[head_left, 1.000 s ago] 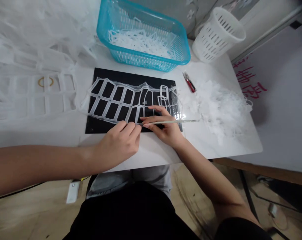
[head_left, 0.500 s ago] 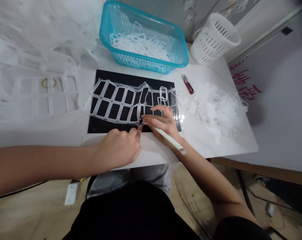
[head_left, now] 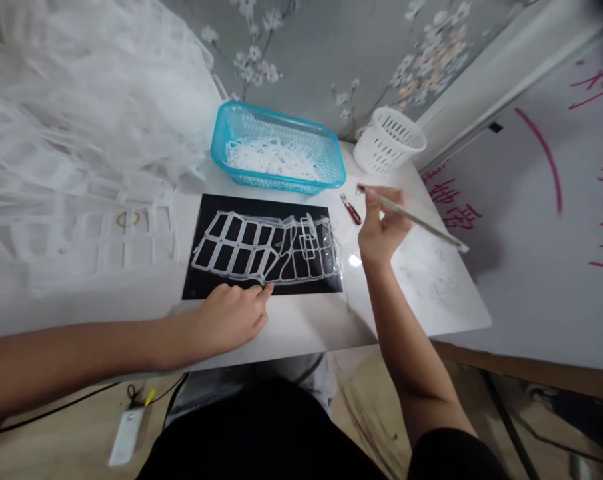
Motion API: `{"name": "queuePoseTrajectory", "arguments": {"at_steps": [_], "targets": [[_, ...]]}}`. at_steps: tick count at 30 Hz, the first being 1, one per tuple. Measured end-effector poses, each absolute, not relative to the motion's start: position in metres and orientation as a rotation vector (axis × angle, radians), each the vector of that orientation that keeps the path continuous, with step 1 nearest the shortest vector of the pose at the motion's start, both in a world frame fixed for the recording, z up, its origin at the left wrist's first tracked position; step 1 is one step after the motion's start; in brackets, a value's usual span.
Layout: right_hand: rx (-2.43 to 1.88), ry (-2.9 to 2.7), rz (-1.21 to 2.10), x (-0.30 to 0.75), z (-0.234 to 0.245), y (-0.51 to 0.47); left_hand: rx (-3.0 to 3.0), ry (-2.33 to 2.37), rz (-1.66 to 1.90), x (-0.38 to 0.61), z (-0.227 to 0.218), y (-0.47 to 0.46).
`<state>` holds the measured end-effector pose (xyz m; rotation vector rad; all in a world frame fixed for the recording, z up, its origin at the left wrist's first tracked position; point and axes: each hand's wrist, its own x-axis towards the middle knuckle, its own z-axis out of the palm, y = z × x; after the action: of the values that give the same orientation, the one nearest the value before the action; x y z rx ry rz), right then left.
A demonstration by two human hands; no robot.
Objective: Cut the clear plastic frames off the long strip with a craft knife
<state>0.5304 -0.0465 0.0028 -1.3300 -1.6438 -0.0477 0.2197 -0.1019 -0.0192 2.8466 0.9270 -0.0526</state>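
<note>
On a black mat (head_left: pixel 194 283) lies a thin white lattice sheet (head_left: pixel 241 245) of rounded rectangular frames, pulled out of shape near its middle. My left hand (head_left: pixel 234 317) is closed at its near edge, with the fingertips at the white border; the thumb is mostly hidden. Raised over the table to the right of the mat, my right hand (head_left: pixel 384 230) is closed round a slim, pale, pen-like tool (head_left: pixel 426 227) with a dark tip pointing left. Whether the tip carries anything is too small to tell. Small loose white frames (head_left: pixel 308 247) rest on the sheet's right part.
A blue basket (head_left: pixel 281 181) of white pieces stands behind the mat, beside a white slotted basket (head_left: pixel 388 147). Red-handled snips (head_left: pixel 351 210) lie near my right hand. White scraps (head_left: pixel 426 267) cover the table's right side. Piled white sheets (head_left: pixel 106 100) fill the left.
My right hand has lifted off the sheet and moved right with the pen-like tool. My left hand stays at the sheet's near edge. The camera view has tilted up.
</note>
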Motion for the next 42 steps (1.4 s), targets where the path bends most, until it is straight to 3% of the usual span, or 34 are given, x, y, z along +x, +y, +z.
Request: {"name": "queuePoseTrajectory", "arguments": {"at_steps": [3, 8, 13, 20, 27, 31, 42], "targets": [[-1.293, -1.625, -0.145, 0.523, -0.018, -0.059, 2.603, 1.006, -0.096, 0.226, -0.010, -0.087], [-1.159, -2.154, 0.147, 0.519, -0.047, -0.078, 2.347, 1.109, 0.024, 0.250, 0.028, -0.047], [-1.227, -1.763, 0.221, 0.532, -0.036, -0.078, 2.403, 1.132, 0.044, 0.294, 0.056, -0.001], [-1.320, -1.446, 0.297, 0.542, -0.031, -0.077, 2.816, 0.943, -0.218, 0.349, 0.019, 0.031], [-1.368, -1.188, 0.963, 0.538, -0.040, -0.074, 2.763, 0.942, -0.263, 0.368, 0.006, 0.030], [-1.473, -1.215, 1.041, 0.538, -0.043, -0.072, 2.739, 0.966, -0.267, 0.369, 0.009, 0.035], [-1.346, -1.071, 1.178, 0.545, -0.040, -0.073, 1.734, 0.816, 0.429, 0.316, 0.078, 0.032]]}}
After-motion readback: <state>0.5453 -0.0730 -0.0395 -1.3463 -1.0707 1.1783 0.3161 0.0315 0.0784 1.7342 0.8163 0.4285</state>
